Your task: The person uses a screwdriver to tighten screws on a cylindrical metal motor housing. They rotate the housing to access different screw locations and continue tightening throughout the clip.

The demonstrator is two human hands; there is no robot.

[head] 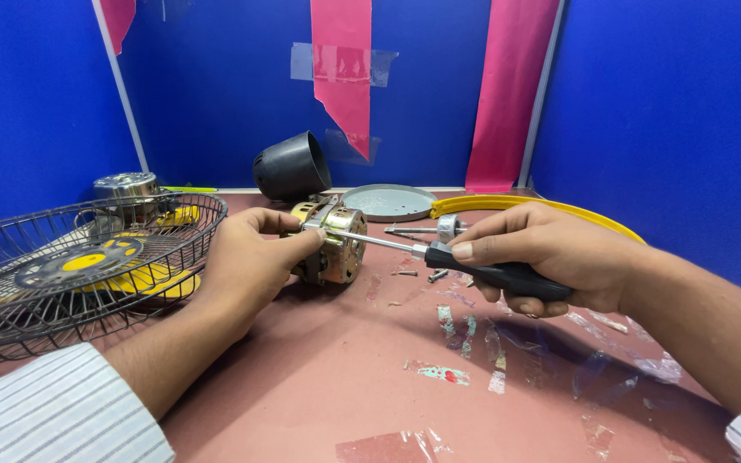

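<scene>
Left hand (246,261) is gripping the fan motor (334,244), fingers closed around its left side and thumb lying across the top; the motor is sitting on the reddish table (319,377) near the centre, shaft end facing right. Right hand (551,257) is wrapped tight around the black handle of a screwdriver (439,255), thumb pressing along the handle toward the shank. The shank is running leftward and slightly up, its tip meeting the motor's upper face beside the left thumb; the exact contact point is too small to make out.

Loose screws (429,275) are lying on the table just right of the motor, under the shank. A metal shaft piece (439,228) is lying behind them. A wire fan guard (70,266) is resting at left, with a yellow blade hub (87,261) showing through it and a chrome cap (127,190) behind. A black motor cover (292,167) is lying on its side at the back, a grey round plate (388,202) next to it, and a yellow guard rim (525,206) is curving behind the right hand
</scene>
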